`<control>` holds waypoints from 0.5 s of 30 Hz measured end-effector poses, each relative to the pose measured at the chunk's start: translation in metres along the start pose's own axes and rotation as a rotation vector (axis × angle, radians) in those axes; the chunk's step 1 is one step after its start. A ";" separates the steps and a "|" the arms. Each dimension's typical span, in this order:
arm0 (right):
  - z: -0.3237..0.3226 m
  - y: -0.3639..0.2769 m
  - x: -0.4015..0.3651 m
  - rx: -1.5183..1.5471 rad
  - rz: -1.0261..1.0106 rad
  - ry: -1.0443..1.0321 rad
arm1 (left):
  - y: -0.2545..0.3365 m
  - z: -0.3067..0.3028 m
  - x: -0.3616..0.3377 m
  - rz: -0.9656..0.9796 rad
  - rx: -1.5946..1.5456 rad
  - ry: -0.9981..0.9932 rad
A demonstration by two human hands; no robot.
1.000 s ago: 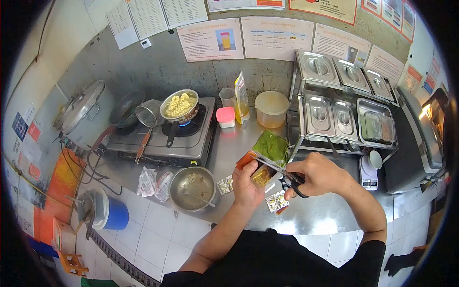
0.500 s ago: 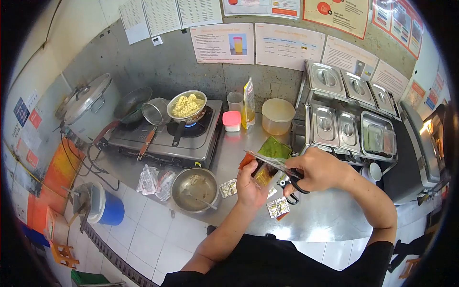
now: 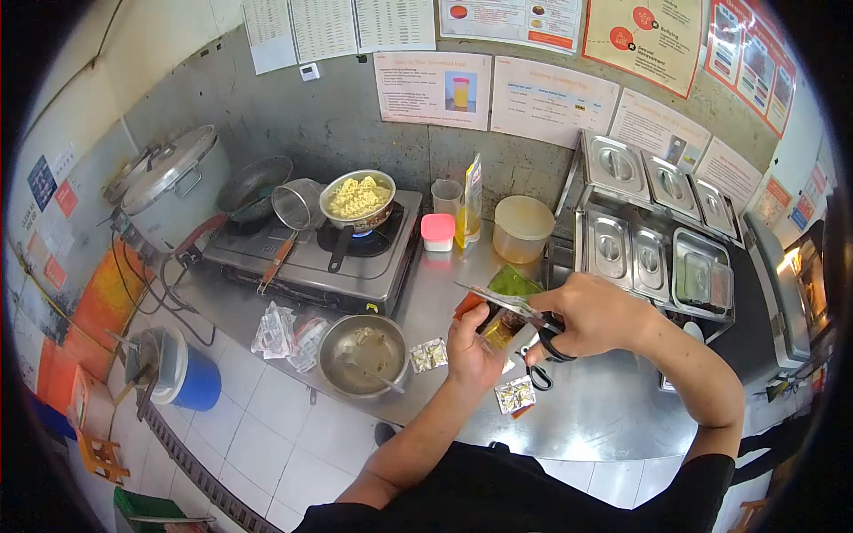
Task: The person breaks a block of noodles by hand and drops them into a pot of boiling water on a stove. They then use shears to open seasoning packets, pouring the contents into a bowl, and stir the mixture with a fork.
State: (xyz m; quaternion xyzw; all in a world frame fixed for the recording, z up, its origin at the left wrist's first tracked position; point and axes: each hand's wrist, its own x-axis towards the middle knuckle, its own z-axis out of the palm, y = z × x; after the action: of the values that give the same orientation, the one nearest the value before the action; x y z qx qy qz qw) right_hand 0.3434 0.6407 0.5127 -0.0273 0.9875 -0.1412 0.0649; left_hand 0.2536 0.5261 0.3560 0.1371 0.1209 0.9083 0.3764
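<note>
In my right hand (image 3: 597, 313) are scissors (image 3: 487, 292), fingers closed round the black handles. Their blades lie across the top of a sachet (image 3: 504, 332) with dark and yellowish contents. My left hand (image 3: 473, 351) pinches that sachet, together with a green wrapper piece (image 3: 515, 282) and an orange-red one beside it. Part of the sachet is hidden behind fingers and blades. On the steel counter below my hands lie silver sachets (image 3: 515, 396). Another silver sachet (image 3: 429, 355) is left of my left hand.
Noodles (image 3: 360, 197) fill a pot on the lit gas stove (image 3: 293, 275). A metal bowl (image 3: 346, 387) with a spoon stands at the counter's front. Behind my hands are a lidded tub (image 3: 522, 229) and a pink-lidded box (image 3: 438, 233). Lidded steel trays (image 3: 613, 164) stand at right.
The camera view has shifted slightly, so the counter and wall appear a little lower and to the right. Both hands keep nearly the same pose, scissors still at the sachet.
</note>
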 end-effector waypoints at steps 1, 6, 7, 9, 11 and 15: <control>-0.002 -0.002 0.000 -0.024 0.019 -0.002 | 0.000 0.000 0.000 -0.007 0.017 0.007; -0.009 -0.012 0.002 -0.038 0.050 -0.053 | -0.003 -0.007 -0.001 -0.008 0.045 0.019; -0.010 -0.012 0.002 -0.046 0.055 -0.073 | -0.002 -0.006 -0.002 -0.009 0.049 0.007; -0.007 -0.009 0.002 -0.046 0.046 -0.065 | -0.001 -0.006 -0.002 -0.021 0.045 0.005; -0.005 -0.007 0.002 -0.045 0.037 -0.058 | 0.001 -0.003 -0.002 -0.034 0.041 0.003; -0.010 -0.012 0.002 -0.040 0.035 -0.048 | 0.003 0.002 -0.004 -0.022 0.049 -0.015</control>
State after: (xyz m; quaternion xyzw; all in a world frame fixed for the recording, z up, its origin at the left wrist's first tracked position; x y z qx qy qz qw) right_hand 0.3400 0.6319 0.5254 -0.0149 0.9885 -0.1198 0.0906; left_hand 0.2551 0.5212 0.3583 0.1519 0.1417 0.8997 0.3839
